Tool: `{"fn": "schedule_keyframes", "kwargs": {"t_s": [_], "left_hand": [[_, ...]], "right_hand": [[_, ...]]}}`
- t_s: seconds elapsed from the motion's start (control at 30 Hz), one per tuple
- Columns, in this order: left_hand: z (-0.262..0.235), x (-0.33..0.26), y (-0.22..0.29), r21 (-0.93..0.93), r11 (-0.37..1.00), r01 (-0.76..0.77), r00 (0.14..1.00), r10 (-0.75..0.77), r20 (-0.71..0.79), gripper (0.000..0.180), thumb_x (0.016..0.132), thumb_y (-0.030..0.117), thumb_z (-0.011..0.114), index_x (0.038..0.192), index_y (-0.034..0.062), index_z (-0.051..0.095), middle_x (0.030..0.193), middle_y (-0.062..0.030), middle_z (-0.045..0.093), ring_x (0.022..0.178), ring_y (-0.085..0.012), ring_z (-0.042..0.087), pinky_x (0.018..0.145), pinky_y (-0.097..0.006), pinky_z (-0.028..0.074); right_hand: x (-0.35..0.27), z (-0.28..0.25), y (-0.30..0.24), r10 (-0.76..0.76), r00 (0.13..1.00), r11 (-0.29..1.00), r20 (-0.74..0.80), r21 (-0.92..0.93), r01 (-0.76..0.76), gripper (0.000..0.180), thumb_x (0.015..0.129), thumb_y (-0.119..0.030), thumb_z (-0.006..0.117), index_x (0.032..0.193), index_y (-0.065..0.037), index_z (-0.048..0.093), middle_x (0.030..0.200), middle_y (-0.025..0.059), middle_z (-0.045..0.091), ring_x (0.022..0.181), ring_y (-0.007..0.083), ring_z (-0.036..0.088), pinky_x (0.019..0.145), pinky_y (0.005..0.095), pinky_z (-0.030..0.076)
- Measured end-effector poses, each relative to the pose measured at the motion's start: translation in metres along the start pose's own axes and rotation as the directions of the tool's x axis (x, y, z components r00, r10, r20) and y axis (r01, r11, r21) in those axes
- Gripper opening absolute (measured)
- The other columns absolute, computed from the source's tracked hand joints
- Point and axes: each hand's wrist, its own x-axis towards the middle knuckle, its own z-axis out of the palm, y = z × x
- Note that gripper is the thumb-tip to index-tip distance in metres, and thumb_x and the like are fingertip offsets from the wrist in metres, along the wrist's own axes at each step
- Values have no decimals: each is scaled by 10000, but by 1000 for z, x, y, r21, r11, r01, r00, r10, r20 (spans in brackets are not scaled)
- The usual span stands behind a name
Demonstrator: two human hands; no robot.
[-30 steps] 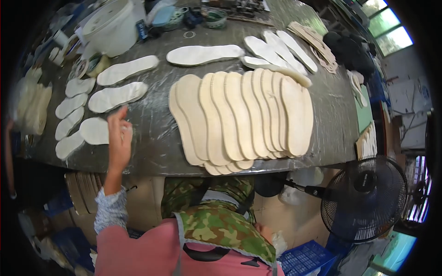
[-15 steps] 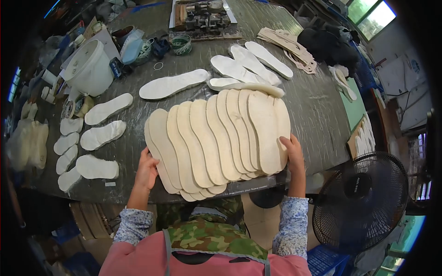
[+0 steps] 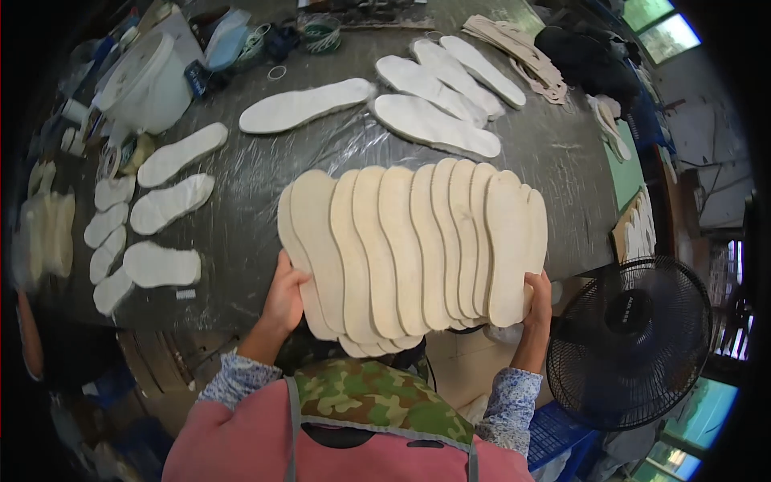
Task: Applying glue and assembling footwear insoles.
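A fanned row of cream, sole-shaped insoles (image 3: 393, 249) spans the space between my hands, each piece overlapping its neighbour. My left hand (image 3: 285, 296) is closed on the row's left end, with the thumb on top. At the right end my right hand (image 3: 539, 301) grips the outermost insoles, its fingers mostly hidden beneath. The row's lower edge extends past the table's near edge, and more insole tips show under it. Just beyond lies a white fluffy insole (image 3: 438, 126), apart from the row.
More white insoles lie at the far side and on the left of the dark table (image 3: 233, 281). A white bucket (image 3: 148, 88) stands at the far left. Beige cut-out strips (image 3: 522, 60) lie at the far right. A black fan (image 3: 630, 341) stands close by my right arm.
Both hands have shifted the row of insoles rightward, and its lower edge now reaches past the table edge. The white insole behind it, partly covered before, now shows whole.
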Motion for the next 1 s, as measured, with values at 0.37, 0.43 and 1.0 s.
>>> {"fn": "schedule_keyframes", "kwargs": {"t_s": [0.37, 0.43, 1.0], "left_hand": [[-30, 9, 23, 220, 956, -193, 981, 192, 26, 662, 784, -47, 429, 1419, 20, 255, 1362, -158, 428, 1244, -244, 465, 1025, -379, 396], [-40, 8, 28, 78, 988, -133, 989, 128, 73, 642, 809, 7, 432, 1427, 18, 258, 1360, -157, 446, 1233, -244, 479, 1036, -381, 389], [-26, -19, 19, 488, 737, -467, 881, 432, 191, 455, 843, 63, 503, 1277, -39, 413, 1202, -126, 538, 1125, -203, 514, 996, -326, 358]], "right_hand": [[-20, 30, 17, -21, 1000, 993, -10, 113, 22, 562, 862, -253, 606, 1297, 58, 434, 1205, 157, 558, 1064, 255, 576, 873, 364, 487], [-19, 29, 18, -32, 999, 993, 3, 112, 32, 549, 871, -257, 601, 1291, 59, 442, 1201, 157, 562, 1065, 253, 576, 872, 363, 488], [-28, 46, -23, -448, 892, 520, 61, -794, 316, 528, 780, -317, 722, 1123, 67, 604, 971, 151, 553, 799, 220, 573, 733, 332, 479]]}}
